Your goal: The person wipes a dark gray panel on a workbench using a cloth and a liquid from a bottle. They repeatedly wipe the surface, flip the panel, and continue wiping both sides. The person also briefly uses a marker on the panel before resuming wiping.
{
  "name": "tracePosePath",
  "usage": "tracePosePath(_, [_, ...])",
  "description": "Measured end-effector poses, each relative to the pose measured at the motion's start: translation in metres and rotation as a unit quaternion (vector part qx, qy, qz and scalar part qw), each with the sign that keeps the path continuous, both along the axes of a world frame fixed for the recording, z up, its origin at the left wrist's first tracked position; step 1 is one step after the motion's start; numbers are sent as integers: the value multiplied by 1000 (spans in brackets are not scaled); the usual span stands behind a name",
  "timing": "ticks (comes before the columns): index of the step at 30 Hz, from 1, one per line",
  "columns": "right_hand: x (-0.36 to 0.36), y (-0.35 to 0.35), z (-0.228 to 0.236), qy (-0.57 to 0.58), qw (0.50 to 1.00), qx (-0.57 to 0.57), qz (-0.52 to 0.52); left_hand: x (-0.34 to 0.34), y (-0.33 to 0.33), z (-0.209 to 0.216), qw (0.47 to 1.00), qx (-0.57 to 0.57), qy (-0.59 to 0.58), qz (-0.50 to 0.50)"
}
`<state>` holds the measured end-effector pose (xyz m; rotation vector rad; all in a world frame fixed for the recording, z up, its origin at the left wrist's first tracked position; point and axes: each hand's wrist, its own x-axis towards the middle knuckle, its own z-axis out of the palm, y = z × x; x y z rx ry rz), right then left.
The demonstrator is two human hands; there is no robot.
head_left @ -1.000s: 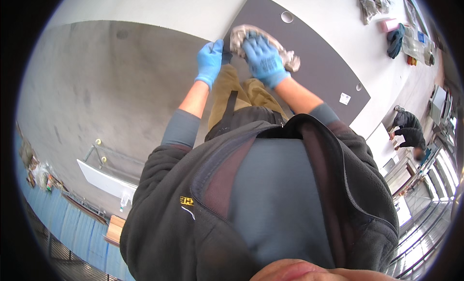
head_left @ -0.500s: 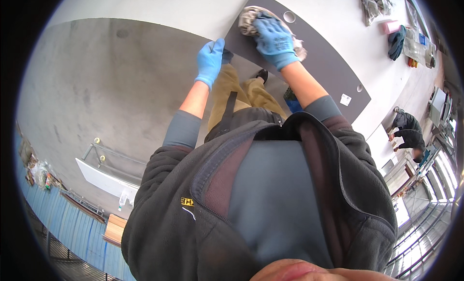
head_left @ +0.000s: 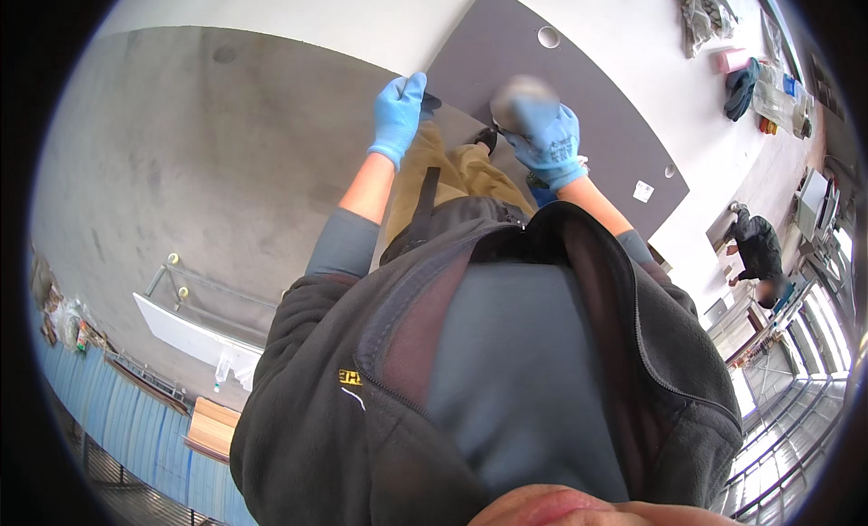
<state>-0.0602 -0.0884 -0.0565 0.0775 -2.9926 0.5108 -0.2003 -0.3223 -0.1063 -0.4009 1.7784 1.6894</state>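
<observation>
A dark grey panel (head_left: 597, 101) with two round holes and a small white label lies on a white surface. In my blue-gloved right hand (head_left: 548, 146) is a bunched, light-coloured rag (head_left: 524, 99), smeared by motion, over the panel's near part. My left hand (head_left: 398, 119), in a blue glove too, is closed at the panel's near left corner, its thumb and fingers pinched around the edge. The undersides of its fingers are partly hidden.
The white worktop (head_left: 362, 19) runs behind the panel. Bags, a pink roll (head_left: 732, 60) and dark gloves (head_left: 741, 90) lie at the right. Another person (head_left: 758, 250) bends over farther right. A wheeled white-topped cart (head_left: 194, 331) stands on the grey floor at the left.
My right hand has come nearer to me with the rag, from the panel's far left part to its near edge. My left hand stays at the corner.
</observation>
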Motion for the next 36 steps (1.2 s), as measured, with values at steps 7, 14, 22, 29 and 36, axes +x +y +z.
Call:
tracePosePath(7, [-103,-32,-14,86,993,-14,83,1,2,-3,1000,6,-17,11])
tracePosePath(14, [-79,-27,-1,21,999,28,17,-1,1,-2,999,-35,3,-8])
tracePosePath(22, [-97,-35,-7,-18,996,90,22,8,3,-4,999,-12,12,29])
tracePosePath(29, [-78,-26,8,-117,983,130,50,3,4,0,999,-28,15,8])
tracePosePath(36, [-115,-38,-9,-24,991,109,78,3,2,-3,999,12,-13,31])
